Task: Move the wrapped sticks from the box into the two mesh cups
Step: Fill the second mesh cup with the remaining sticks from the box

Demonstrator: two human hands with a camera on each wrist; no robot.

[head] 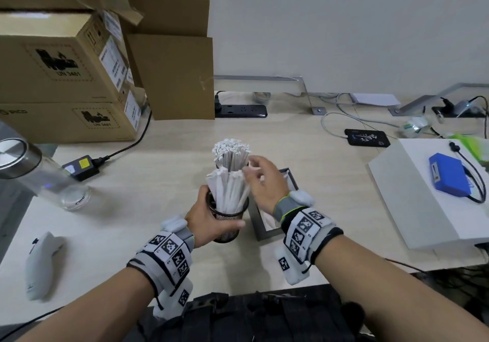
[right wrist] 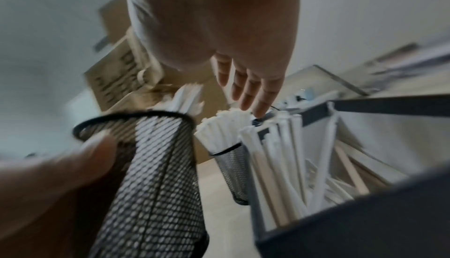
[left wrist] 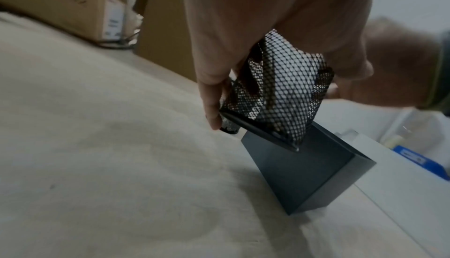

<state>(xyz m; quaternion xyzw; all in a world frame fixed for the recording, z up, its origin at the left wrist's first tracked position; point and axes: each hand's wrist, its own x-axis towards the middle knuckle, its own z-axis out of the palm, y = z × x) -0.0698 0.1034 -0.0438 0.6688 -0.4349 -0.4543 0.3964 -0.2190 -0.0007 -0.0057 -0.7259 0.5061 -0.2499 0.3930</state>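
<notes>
My left hand [head: 209, 222] grips the near black mesh cup [head: 229, 224] around its side; in the left wrist view this cup [left wrist: 275, 92] tilts beside the grey box [left wrist: 304, 175]. White wrapped sticks [head: 227, 185] fill it. Behind it stands a second mesh cup [right wrist: 233, 171], also packed with sticks [head: 231, 151]. My right hand [head: 251, 172] hovers with fingers [right wrist: 248, 92] straight and holding nothing, by the stick tops and above the box [head: 267, 233]. More wrapped sticks [right wrist: 287, 156] lean inside the box.
Stacked cardboard boxes [head: 60, 77] stand at the back left, with a clear bottle [head: 39, 172] and a charger [head: 82, 167] on the left. A white case [head: 412, 196] carrying a blue pack [head: 449, 175] sits at the right. A phone [head: 366, 136] and cables lie behind.
</notes>
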